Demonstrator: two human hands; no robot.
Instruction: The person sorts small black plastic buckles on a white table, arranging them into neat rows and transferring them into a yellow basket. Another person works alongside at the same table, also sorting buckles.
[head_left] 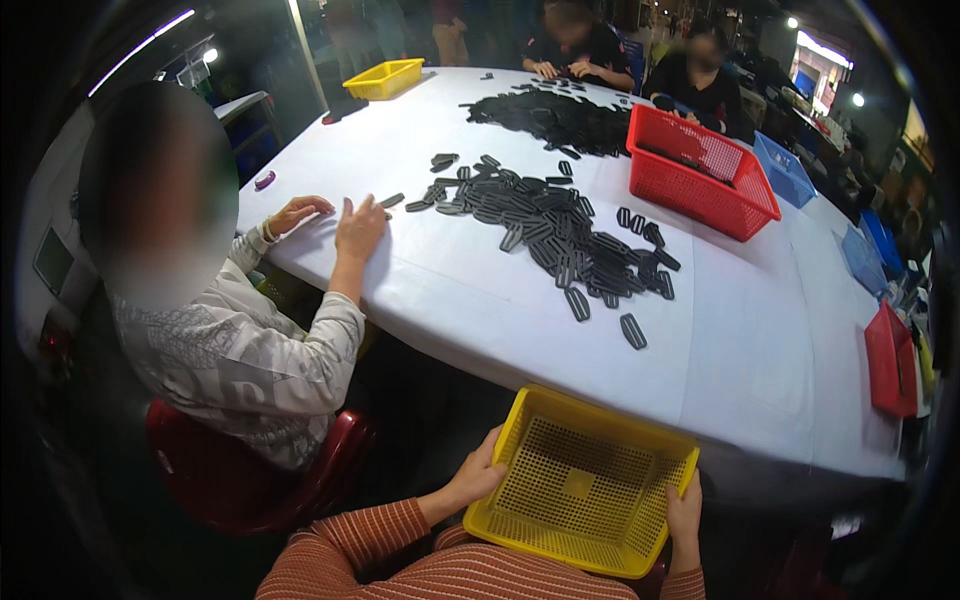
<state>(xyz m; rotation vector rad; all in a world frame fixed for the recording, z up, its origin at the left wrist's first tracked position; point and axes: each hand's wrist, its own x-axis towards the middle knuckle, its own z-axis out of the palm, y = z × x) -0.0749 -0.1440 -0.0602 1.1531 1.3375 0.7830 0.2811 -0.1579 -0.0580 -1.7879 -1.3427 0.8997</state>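
Note:
A yellow perforated plastic basket (600,424) is held at the near edge of the table, tilted so its inside shows; nothing lies in it. My left hand (480,468) grips its left rim, fingers partly hidden behind the wall. On the opposite side, my right hand (685,508) holds the right rim. Beyond the basket, a heap of dark grey, elongated slotted plastic pieces (545,215) spreads over the white table (480,325). A few of these pieces lie loose around the heap, one close to the near edge.
To my left a co-worker in a pale patterned sleeve (290,350) sits on a red chair (225,490), hands by the pieces. A red basket (690,190) and a second, darker heap (550,118) lie farther off. Two people sit at the far side. Another yellow basket (385,80) stands far left.

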